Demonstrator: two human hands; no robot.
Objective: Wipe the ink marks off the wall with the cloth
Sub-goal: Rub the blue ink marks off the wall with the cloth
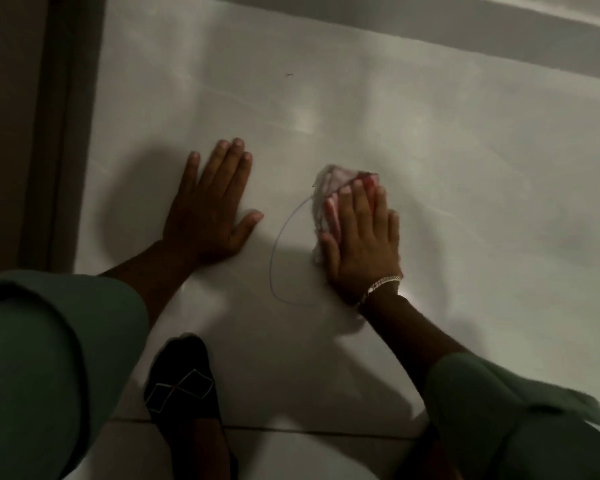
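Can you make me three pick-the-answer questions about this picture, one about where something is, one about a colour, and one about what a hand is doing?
1. Where is the ink line?
A. between the two hands
B. above both hands
C. on the floor

2. What colour are the sleeves?
A. yellow
B. green
C. red

3. What is the left hand doing?
A. holding the cloth
B. making a fist
C. lying flat on the wall

Answers: 1 A, the curve runs between the hands. 2 B, both sleeves look green. 3 C, its fingers are spread flat, while the right hand presses the cloth.

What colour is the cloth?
Pink and white, partly striped, under the right hand; cloth shows in the head view.
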